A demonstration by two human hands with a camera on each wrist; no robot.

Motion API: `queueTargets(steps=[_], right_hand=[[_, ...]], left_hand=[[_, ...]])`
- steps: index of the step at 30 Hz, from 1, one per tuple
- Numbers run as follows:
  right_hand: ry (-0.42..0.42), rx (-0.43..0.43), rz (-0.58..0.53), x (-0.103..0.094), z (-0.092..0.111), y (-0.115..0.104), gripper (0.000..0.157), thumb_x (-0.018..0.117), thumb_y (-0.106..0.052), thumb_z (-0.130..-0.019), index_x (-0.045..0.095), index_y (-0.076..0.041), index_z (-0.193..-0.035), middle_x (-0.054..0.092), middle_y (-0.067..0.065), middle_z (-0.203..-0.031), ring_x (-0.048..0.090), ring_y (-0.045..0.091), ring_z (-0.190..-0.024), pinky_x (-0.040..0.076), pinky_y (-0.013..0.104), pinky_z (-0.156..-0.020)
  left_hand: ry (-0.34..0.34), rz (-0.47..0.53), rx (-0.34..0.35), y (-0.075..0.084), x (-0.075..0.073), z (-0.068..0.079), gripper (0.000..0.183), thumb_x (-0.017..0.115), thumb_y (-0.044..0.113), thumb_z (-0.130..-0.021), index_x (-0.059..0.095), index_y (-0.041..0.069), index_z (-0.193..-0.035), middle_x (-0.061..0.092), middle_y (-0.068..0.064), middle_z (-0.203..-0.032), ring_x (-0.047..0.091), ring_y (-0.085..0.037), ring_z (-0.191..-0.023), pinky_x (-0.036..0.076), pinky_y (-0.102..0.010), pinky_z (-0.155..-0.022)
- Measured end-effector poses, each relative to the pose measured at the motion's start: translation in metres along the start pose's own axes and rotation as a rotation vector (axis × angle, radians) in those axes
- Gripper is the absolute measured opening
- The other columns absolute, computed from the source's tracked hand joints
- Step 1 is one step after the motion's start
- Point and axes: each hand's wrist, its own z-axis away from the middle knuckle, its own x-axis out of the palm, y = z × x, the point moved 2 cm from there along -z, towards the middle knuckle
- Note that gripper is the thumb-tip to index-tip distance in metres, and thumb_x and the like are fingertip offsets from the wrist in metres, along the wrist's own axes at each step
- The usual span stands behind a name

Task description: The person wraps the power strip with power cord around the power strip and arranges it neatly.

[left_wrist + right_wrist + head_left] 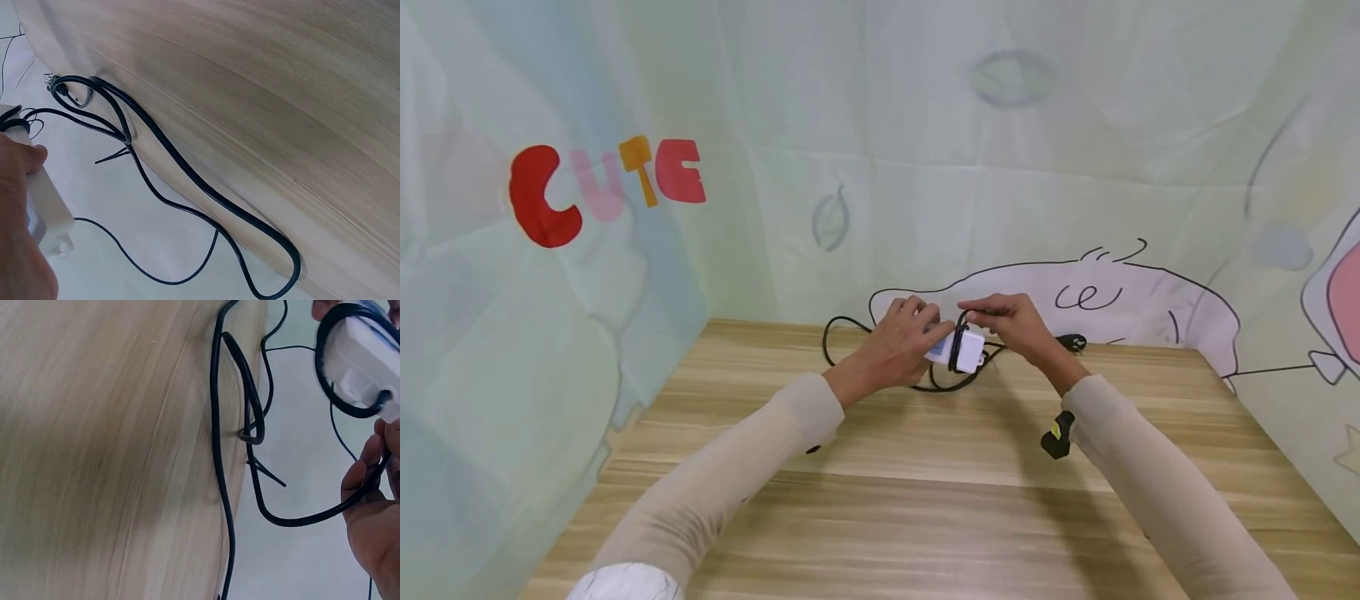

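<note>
The left hand, fingers curled, grips a white box over the back of the table; the right hand, fingertips closed, pinches the black cord wound round it (loose loops trail below); the turns could slip off the end if the pinch slackens, or snag if loops tangle

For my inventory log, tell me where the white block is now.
In the head view, just right of centre: the left hand grips the white block, with black cable wound round it.
</note>
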Motion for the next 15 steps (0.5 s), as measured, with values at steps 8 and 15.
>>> queueTargets(steps=[8, 15], right_hand=[[-0.038, -0.088, -0.061, 0.005, 0.002, 0.014, 0.031, 0.062, 0.002, -0.112, 0.075, 0.005, -0.140, 0.073, 0.030, -0.144, 0.068, -0.010, -0.107, 0.055, 0.016, -0.088], [-0.043, -0.114, -0.228, 0.009, 0.008, 0.025, 0.036, 0.061, 0.017, -0.104, 0.072, 0.015, -0.138, 0.083, 0.000, -0.123, 0.068, -0.006, -0.103, 0.055, 0.017, -0.082]], left_hand=[[0.062, 0.033, 0.000, 0.003, -0.002, -0.004, 0.049, 0.081, 0.031, -0.102, 0.068, 0.013, -0.146, 0.068, -0.012, -0.126, 0.066, -0.035, -0.119, 0.058, -0.053, -0.102], [0.106, 0.064, -0.058, 0.003, -0.003, -0.011, 0.055, 0.082, 0.034, -0.100, 0.069, 0.012, -0.148, 0.069, -0.012, -0.123, 0.065, -0.034, -0.114, 0.058, -0.051, -0.101]])
